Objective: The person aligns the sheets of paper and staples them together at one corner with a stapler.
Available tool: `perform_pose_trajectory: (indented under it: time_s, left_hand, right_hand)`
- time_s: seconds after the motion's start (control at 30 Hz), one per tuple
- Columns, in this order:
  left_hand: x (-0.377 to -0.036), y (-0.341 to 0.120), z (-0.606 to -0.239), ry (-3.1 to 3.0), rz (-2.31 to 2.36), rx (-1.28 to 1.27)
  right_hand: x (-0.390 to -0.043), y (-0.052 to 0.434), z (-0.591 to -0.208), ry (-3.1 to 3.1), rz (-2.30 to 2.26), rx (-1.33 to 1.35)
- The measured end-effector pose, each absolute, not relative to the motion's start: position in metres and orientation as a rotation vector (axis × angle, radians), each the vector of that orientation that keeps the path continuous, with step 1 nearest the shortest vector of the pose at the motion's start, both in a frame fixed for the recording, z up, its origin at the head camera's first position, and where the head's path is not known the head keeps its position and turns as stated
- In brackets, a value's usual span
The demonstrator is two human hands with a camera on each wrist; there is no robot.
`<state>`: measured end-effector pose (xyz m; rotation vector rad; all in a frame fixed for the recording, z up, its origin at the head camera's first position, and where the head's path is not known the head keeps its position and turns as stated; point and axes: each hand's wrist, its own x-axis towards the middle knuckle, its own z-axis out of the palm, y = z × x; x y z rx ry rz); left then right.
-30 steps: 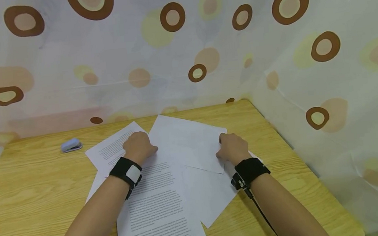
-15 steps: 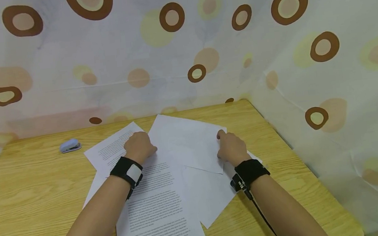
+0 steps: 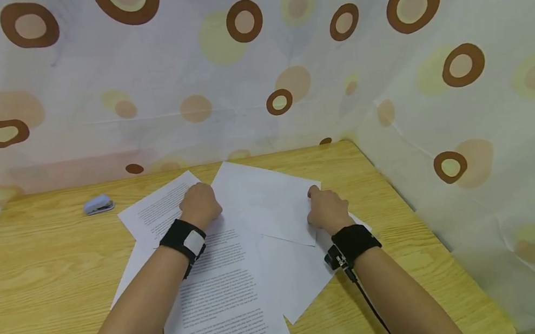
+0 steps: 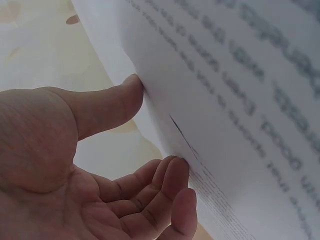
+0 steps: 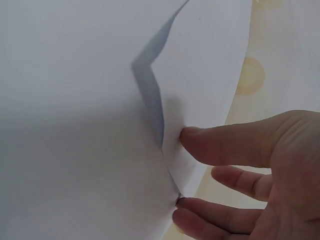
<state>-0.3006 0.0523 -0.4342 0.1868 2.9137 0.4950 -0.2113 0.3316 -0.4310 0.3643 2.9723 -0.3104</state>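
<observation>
Between both hands (image 3: 262, 211), blank sheet (image 3: 271, 199) lengthwise left-right.

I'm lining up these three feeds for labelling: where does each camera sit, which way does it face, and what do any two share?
Head: worn on the head, looking forward and down at the wooden table, scattered sheets and small stapler; both forearms, left hand and right hand show.
Left wrist: looks along the palm at the printed sheet; thumb and fingers touch its edge.
Right wrist: looks along the palm at the blank sheet; thumb and fingers touch its edge.
Shared: head and right wrist views both show the blank sheet.
</observation>
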Motion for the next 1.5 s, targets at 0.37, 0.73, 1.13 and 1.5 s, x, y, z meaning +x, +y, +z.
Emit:
perform_pose_trajectory:
  time_s: [0.37,0.73,1.13,1.5]
  left_hand:
    - [-0.301,0.055,-0.429,2.911,0.493,0.157]
    - [-0.308,0.053,-0.436,2.934,0.532,0.139]
    - [-0.308,0.052,-0.435,2.904,0.592,0.096]
    - [-0.311,0.048,-0.439,2.904,0.561,0.095]
  right_hand:
    - [-0.214,0.325,-0.432,2.972,-0.453,0.336]
    - [-0.216,0.326,-0.432,2.963,-0.560,0.337]
    - [-0.223,0.334,-0.440,2.908,-0.542,0.375]
    - [-0.223,0.340,-0.438,2.851,-0.628,0.444]
